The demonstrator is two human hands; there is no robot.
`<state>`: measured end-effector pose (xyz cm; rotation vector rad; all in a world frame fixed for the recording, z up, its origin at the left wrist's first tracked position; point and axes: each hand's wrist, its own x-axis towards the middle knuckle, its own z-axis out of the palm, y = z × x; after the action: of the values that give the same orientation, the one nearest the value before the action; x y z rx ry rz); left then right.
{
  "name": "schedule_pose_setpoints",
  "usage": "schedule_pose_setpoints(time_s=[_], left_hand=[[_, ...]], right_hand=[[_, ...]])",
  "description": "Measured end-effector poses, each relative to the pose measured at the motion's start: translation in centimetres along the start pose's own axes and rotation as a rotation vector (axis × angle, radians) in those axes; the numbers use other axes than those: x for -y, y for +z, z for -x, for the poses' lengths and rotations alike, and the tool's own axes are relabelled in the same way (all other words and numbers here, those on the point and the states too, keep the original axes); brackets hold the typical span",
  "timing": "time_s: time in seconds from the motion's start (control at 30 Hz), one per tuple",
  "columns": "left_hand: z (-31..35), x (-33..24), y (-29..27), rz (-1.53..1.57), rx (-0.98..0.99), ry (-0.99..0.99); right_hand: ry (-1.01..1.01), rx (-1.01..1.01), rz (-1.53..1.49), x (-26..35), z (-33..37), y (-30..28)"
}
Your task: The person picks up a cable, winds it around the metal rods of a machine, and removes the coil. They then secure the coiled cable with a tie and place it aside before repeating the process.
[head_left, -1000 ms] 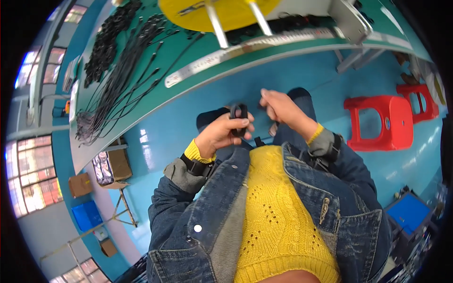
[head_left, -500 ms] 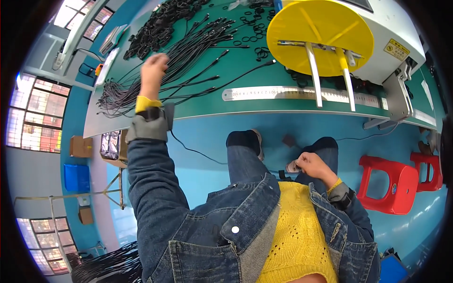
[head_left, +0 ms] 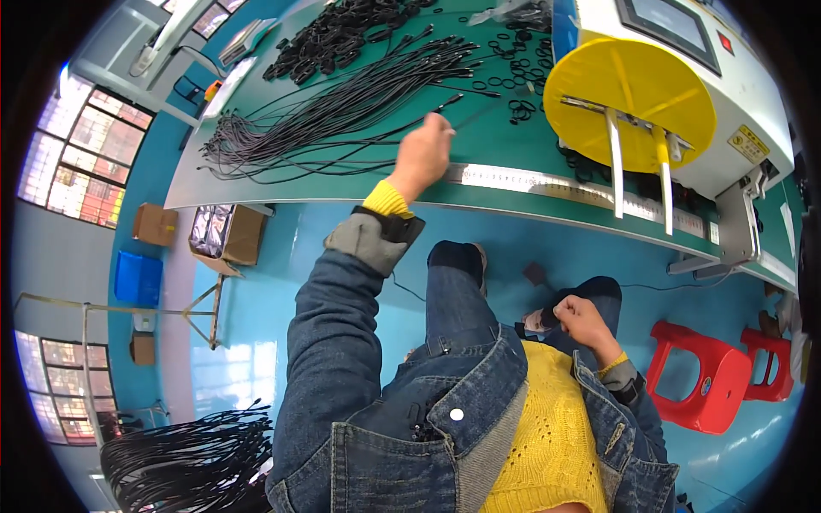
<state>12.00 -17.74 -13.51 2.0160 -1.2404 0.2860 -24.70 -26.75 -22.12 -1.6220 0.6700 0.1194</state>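
Note:
My left hand (head_left: 423,157) is over the near edge of the green table, its fingers closed in a pinch beside the left end of a steel ruler (head_left: 547,183). A blurred dark cable stretch runs off to the right of the fingertips. Just left of the hand lies a spread bundle of black cables (head_left: 342,111) with small plugs at their far ends. My right hand (head_left: 583,321) hangs over my right thigh, thumb and fingers curled together; whatever it may hold is too small to make out.
A white machine (head_left: 744,90) with a yellow disc (head_left: 637,94) and two prongs stands at the table's right. Black rings (head_left: 517,77) and a heap of black coils (head_left: 333,38) lie behind. Red stools (head_left: 705,376) stand on the floor right; more cables (head_left: 188,462) hang lower left.
My left hand has moved right, from above the cable bundle to the ruler's left end. The lone cable near the rings has left its place. My right hand stays curled over the thigh.

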Motion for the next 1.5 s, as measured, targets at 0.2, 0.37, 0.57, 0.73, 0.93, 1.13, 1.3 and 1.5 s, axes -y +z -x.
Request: schedule_pose_setpoints(time_s=[0.2, 0.37, 0.57, 0.73, 0.93, 1.13, 1.3, 1.5], left_hand=[[4.4, -8.6, -7.9, 0.194, -0.016, 0.378], [7.4, -17.3, -9.1, 0.164, 0.34, 0.469], [7.1, -18.0, -6.7, 0.132, 0.333, 0.385], [5.4, -21.3, -6.1, 0.184, 0.391, 0.489], [3.7, -22.9, -6.9, 0.232, 0.432, 0.492], [-0.1, -23.0, -5.7, 0.218, 0.266, 0.509], [-2.2, -21.6, -1.3, 0.502, 0.091, 0.19], [-3.1, -20.7, 0.9, 0.59, 0.044, 0.126]], right_hand=[[-0.044, -0.038, 0.02, 1.0, 1.1, -0.1], [-0.456, -0.451, -0.238, 4.1, 2.8, -0.8], [-1.072, -0.95, 0.594, 11.5, 8.0, -3.6], [-1.199, -1.014, 0.806, 11.8, 8.9, -5.9], [-1.228, -1.245, 0.852, 13.5, 10.6, -7.6], [-1.187, -1.244, 1.013, 15.2, 7.1, -9.8], [-0.927, -1.197, 0.988, 15.7, 1.2, -10.4], [-0.825, -1.272, 0.854, 16.1, -1.9, -11.4]])
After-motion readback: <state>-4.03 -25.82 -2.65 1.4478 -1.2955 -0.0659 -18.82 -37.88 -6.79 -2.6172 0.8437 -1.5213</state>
